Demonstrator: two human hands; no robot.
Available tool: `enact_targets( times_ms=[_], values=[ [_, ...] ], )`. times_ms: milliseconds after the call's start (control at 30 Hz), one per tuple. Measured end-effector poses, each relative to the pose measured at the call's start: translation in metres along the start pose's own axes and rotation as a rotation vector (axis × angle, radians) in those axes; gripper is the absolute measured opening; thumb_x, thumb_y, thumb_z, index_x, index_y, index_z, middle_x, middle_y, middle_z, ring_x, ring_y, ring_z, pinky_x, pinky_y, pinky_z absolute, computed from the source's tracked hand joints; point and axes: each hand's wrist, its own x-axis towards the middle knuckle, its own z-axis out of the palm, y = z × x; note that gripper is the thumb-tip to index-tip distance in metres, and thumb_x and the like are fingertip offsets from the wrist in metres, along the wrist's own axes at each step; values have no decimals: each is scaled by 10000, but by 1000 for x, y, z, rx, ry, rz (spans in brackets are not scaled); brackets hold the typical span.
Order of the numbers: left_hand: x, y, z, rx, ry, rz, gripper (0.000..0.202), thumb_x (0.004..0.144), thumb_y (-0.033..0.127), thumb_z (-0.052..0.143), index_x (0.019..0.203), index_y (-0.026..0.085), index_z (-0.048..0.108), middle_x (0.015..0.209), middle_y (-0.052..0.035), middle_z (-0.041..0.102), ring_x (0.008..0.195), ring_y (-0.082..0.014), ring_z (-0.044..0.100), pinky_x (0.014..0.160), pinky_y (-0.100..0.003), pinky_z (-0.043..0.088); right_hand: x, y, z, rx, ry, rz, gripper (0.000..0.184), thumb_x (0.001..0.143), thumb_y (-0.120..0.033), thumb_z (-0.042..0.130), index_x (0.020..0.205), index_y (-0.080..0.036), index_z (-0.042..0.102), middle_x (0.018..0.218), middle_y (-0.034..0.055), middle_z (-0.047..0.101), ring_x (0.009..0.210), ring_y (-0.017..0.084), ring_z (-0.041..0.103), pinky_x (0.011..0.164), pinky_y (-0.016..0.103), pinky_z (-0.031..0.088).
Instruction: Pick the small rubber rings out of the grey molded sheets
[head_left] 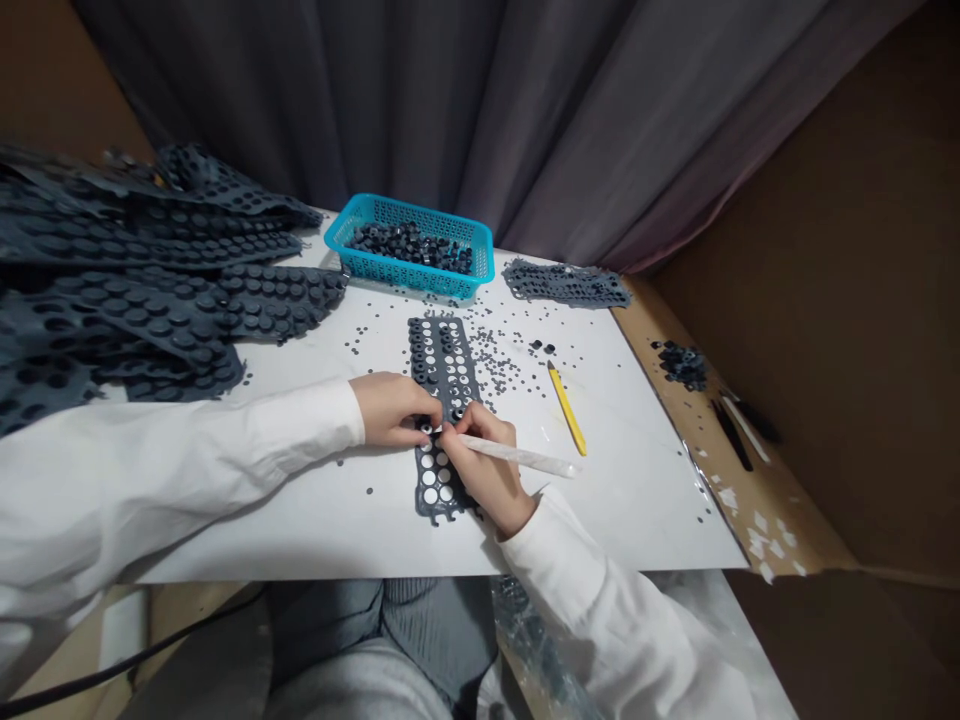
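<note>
over white tabletop, right grip pinches pale stick; left grip, curled, hides contents.

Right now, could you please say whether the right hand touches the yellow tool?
Apart: the head view shows white tabletop between the right hand and the yellow tool.

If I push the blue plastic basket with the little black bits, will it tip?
Probably not: the blue rectangular plastic basket looks low and wide, so it'd likely slide. It's full of holes, so probably light itself. The small dark pieces inside look loose, so they might shift.
</note>
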Motion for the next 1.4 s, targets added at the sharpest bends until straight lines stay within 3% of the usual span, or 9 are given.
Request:
enact_targets(
  times_ms=[233,433,500,633,767,1000,1200,1400],
  values=[
    [5,-13,0,-221,0,149,118,828,215,574,816,174,684,767,-44,693,671,-133,608,614,-194,386,-2,0,1,-23,2,-2,237,732,-212,564,557,-202,404,483,-76,421,470,84,405,494,211,309],
    [0,-13,-12,-325,214,-68,189,832,298,582,784,148,686,604,7,621,513,-88,490,539,-179,345,-2,-1,1,-32,10,6,257,730,-215,566,548,-207,384,471,-80,403,456,84,394,495,217,309],
    [-2,-13,-13,-302,177,-49,192,809,323,615,820,151,701,618,3,633,494,-85,473,526,-183,338,-2,-1,1,-33,14,1,253,732,-219,563,550,-207,387,476,-78,403,461,86,394,496,217,308],
    [-1,-10,-6,-145,39,73,196,764,266,656,941,202,708,793,-33,707,620,-125,582,575,-201,364,-2,1,1,-15,5,-12,233,731,-221,557,557,-206,403,497,-72,411,476,89,402,495,216,312],
    [5,-7,-2,-15,-33,104,143,777,240,641,903,238,709,834,-20,717,725,-156,620,584,-219,356,-3,1,0,-8,6,-21,224,729,-229,553,558,-206,409,494,-72,425,473,89,407,493,213,316],
    [7,-14,0,-253,42,141,113,810,222,603,761,214,704,717,-18,686,648,-126,594,601,-198,380,-3,2,1,-23,-10,-1,221,727,-226,550,560,-208,405,484,-71,438,471,92,408,495,215,316],
    [4,-19,-1,-405,162,36,166,806,286,620,761,154,709,686,-35,677,606,-109,574,584,-182,381,-4,2,1,-36,3,3,234,737,-236,554,560,-210,402,475,-75,422,456,89,394,485,214,309],
    [1,-20,-5,-404,187,-97,199,780,326,637,762,144,716,657,-19,669,561,-101,546,545,-179,358,-4,3,1,-40,8,-5,242,738,-238,556,556,-211,399,474,-78,415,450,87,392,482,216,307]
  ],
)
